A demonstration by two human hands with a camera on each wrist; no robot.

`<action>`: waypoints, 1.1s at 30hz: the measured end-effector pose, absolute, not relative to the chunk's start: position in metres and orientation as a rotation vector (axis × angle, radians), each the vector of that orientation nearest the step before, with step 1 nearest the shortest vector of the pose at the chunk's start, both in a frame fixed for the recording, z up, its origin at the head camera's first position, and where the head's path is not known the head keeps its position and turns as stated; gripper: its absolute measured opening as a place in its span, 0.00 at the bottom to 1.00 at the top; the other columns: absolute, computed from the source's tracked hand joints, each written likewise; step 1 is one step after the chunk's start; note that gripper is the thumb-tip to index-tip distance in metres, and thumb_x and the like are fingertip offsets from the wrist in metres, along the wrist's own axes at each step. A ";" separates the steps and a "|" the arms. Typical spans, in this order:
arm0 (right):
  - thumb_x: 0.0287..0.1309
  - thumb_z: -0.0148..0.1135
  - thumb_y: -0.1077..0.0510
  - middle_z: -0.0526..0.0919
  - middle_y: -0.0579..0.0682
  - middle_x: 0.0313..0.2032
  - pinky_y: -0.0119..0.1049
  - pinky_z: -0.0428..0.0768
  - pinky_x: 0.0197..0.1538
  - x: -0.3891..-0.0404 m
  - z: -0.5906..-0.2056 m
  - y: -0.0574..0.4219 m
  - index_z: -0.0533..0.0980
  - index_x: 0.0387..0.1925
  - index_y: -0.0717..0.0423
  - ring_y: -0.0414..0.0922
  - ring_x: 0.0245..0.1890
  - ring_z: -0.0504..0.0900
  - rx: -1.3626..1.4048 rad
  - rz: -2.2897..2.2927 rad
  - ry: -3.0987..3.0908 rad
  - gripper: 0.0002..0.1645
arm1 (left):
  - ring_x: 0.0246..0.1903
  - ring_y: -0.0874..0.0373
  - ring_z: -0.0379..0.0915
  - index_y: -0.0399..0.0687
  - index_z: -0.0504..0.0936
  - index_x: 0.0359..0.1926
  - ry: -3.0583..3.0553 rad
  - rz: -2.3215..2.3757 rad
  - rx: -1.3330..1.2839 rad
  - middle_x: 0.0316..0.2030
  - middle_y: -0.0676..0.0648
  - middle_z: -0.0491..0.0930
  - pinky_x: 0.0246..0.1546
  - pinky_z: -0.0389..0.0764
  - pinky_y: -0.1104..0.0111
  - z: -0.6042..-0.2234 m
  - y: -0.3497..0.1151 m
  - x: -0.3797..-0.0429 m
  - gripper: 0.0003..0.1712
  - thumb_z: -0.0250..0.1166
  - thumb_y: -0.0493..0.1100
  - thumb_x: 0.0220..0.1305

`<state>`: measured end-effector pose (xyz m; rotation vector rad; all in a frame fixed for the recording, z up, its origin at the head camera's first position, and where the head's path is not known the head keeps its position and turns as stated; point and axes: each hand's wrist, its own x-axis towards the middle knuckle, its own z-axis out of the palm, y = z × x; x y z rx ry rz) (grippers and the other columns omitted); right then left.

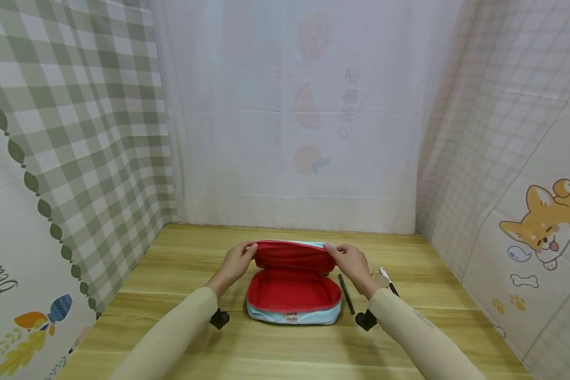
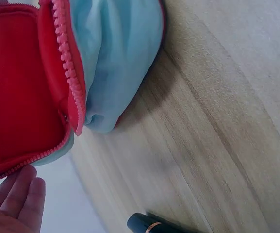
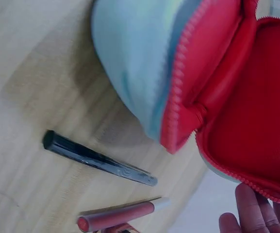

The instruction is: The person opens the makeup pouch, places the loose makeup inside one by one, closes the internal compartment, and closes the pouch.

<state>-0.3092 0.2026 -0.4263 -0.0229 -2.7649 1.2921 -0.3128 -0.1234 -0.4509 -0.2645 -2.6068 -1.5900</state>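
Note:
A light-blue cosmetic pouch [image 1: 295, 315] with red lining lies unzipped on the table, its lid [image 1: 292, 256] raised at the back. My left hand [image 1: 235, 265] pinches the lid's left corner, thumb at the rim. At the right corner my right hand [image 1: 353, 264] grips the same lid, fingers behind it. In the left wrist view the left fingers [image 2: 25, 194] lie against the lid's underside by the coarse red zip [image 2: 68, 53]. The right wrist view has the right fingertips [image 3: 249, 204] at the zipped rim. The red inside of the pouch shows nothing in it.
Right of the pouch lies a slim black tube [image 3: 98, 158]. Near it is a pinkish lip gloss tube [image 3: 118, 217] with a pale end. A black-handled item with a white tip [image 1: 388, 281] lies beside the right wrist. A dark cylinder with a gold band [image 2: 152, 225] shows on the left.

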 end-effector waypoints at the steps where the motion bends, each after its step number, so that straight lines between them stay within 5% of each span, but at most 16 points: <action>1: 0.58 0.55 0.24 0.85 0.54 0.44 0.47 0.78 0.48 -0.310 -0.425 0.203 0.81 0.50 0.60 0.50 0.43 0.81 -0.031 1.297 -2.770 0.45 | 0.53 0.47 0.78 0.41 0.76 0.63 -2.599 -1.587 -0.263 0.52 0.41 0.82 0.54 0.76 0.52 -0.451 -0.123 -0.313 0.26 0.52 0.54 0.77; 10: 0.58 0.55 0.23 0.86 0.51 0.36 0.45 0.76 0.45 -0.321 -0.423 0.201 0.83 0.43 0.58 0.51 0.41 0.81 -0.103 1.370 -2.829 0.42 | 0.50 0.48 0.80 0.41 0.79 0.62 -2.503 -1.567 -0.237 0.51 0.41 0.83 0.52 0.78 0.53 -0.451 -0.122 -0.320 0.24 0.55 0.52 0.76; 18: 0.69 0.46 0.29 0.85 0.55 0.32 0.42 0.75 0.38 -0.327 -0.426 0.195 0.82 0.36 0.58 0.50 0.34 0.81 -0.092 1.213 -2.827 0.38 | 0.40 0.54 0.79 0.43 0.80 0.61 -2.521 -1.547 -0.203 0.41 0.46 0.84 0.44 0.80 0.57 -0.450 -0.121 -0.329 0.24 0.53 0.54 0.76; 23: 0.75 0.39 0.35 0.82 0.63 0.47 0.52 0.76 0.50 -0.328 -0.434 0.191 0.79 0.51 0.64 0.59 0.47 0.79 -0.092 1.238 -2.770 0.38 | 0.43 0.50 0.80 0.40 0.76 0.63 -2.532 -1.550 -0.172 0.42 0.43 0.84 0.47 0.79 0.54 -0.453 -0.117 -0.336 0.25 0.52 0.51 0.77; 27: 0.75 0.41 0.39 0.72 0.69 0.62 0.59 0.70 0.61 -0.329 -0.440 0.187 0.64 0.67 0.69 0.64 0.61 0.71 -0.088 1.309 -2.743 0.39 | 0.47 0.44 0.79 0.35 0.71 0.66 -2.545 -1.495 -0.162 0.47 0.37 0.82 0.49 0.78 0.52 -0.456 -0.114 -0.341 0.25 0.52 0.47 0.77; 33: 0.73 0.50 0.49 0.74 0.71 0.59 0.56 0.73 0.59 -0.330 -0.448 0.184 0.60 0.69 0.70 0.63 0.58 0.75 -0.088 1.377 -2.742 0.35 | 0.51 0.41 0.78 0.34 0.67 0.69 -2.562 -1.522 -0.190 0.50 0.34 0.80 0.50 0.79 0.51 -0.461 -0.108 -0.342 0.25 0.52 0.40 0.76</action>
